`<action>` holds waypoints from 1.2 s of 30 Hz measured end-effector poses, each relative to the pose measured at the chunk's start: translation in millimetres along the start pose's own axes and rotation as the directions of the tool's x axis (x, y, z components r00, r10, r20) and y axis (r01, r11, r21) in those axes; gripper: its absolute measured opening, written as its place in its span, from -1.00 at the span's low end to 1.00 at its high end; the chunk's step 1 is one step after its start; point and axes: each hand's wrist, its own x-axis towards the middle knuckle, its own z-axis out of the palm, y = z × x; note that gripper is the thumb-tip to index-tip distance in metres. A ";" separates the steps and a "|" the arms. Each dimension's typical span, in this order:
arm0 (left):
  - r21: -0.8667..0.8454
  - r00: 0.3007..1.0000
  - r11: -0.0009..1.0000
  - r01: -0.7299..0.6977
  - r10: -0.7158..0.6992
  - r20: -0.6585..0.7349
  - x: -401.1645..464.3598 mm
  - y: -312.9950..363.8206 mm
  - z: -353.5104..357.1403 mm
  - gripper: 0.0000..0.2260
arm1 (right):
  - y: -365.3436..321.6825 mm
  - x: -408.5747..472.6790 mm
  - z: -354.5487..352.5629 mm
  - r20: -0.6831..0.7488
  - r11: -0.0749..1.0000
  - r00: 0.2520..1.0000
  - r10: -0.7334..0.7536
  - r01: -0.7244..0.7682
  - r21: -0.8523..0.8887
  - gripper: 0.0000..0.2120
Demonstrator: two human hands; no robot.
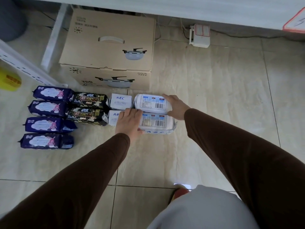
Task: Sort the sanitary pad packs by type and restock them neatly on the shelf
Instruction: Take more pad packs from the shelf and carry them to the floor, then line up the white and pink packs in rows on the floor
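At centre frame, the left hand [129, 122] lay flat with straight fingers on the left end of the near white barcode pack [156, 123], while the right hand [175, 105] cupped the right end of the far white barcode pack [151, 103], fingers gently curved against it. Both packs lay touching on the tiled floor [214, 90], just right of two small white ABC packs [121, 100]. Further left lay two black packs [89, 100] and four purple packs [49, 93], below the cardboard box [107, 52].
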 end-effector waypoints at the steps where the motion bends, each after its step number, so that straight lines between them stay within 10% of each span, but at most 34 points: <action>1: -0.001 1.000 1.000 0.004 -0.004 0.005 0.0 0.6 -0.3 -0.28 | 0.2 -2.0 0.1 -0.016 1.000 1.000 0.002 -0.002 -0.024 -0.19; 15: -0.157 0.996 0.984 0.084 -0.076 0.056 -54.9 3.8 -123.7 -0.37 | -83.2 -124.0 -36.0 -0.190 0.995 0.981 0.025 -0.043 -0.093 -0.38; 36: -0.249 0.993 0.968 0.018 -0.046 -0.107 -242.3 18.2 -615.9 -0.42 | -357.5 -469.8 -316.4 -0.370 0.999 0.928 -0.025 0.034 0.017 -0.48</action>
